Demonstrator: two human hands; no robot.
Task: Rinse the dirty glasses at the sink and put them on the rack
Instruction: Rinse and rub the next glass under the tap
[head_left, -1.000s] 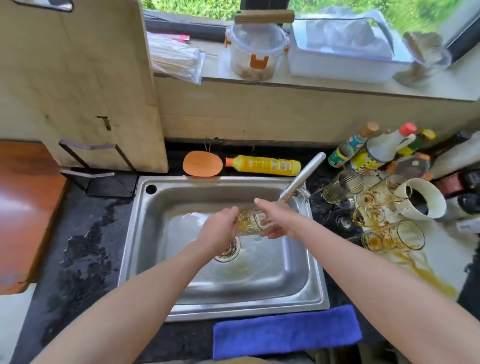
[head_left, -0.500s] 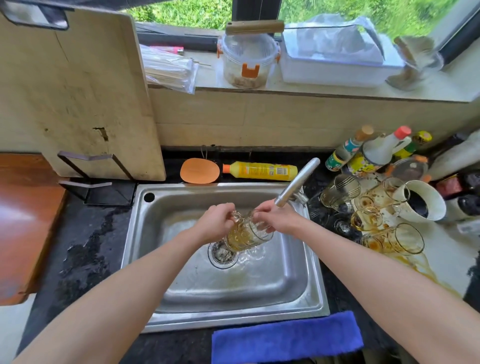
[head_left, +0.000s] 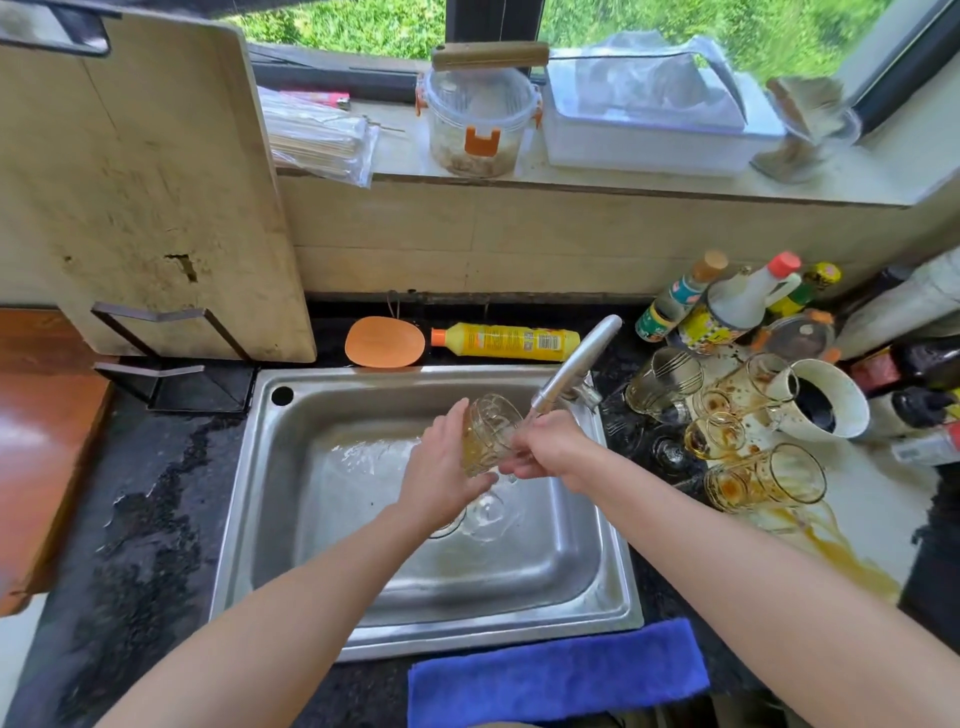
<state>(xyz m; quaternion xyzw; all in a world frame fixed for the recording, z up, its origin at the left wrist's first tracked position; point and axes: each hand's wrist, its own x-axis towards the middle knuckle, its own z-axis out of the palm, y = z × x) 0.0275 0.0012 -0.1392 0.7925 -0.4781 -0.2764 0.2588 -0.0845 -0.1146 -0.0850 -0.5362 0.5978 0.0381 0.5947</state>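
A stained clear glass (head_left: 488, 434) is held over the steel sink (head_left: 311, 519), just below the tap (head_left: 574, 366). My left hand (head_left: 441, 475) grips it from the left, fingers wrapped round its side. From the right, my right hand (head_left: 545, 447) grips its lower end. The glass stands nearly upright with its rounded end uppermost. Water splashes on the sink floor below it. Several dirty glasses (head_left: 763, 475) with brown stains stand and lie on the counter right of the sink.
A black rack (head_left: 171, 374) holds a wooden cutting board (head_left: 145, 197) left of the sink. Behind the sink lie an orange scrubber (head_left: 383, 342) and a yellow soap bottle (head_left: 511, 341). Sauce bottles and a white jug (head_left: 826, 397) crowd the right. A blue cloth (head_left: 556, 675) lies in front.
Both hands have turned the glass from lying sideways to nearly upright and raised it closer to the tap. The camera view has shifted slightly.
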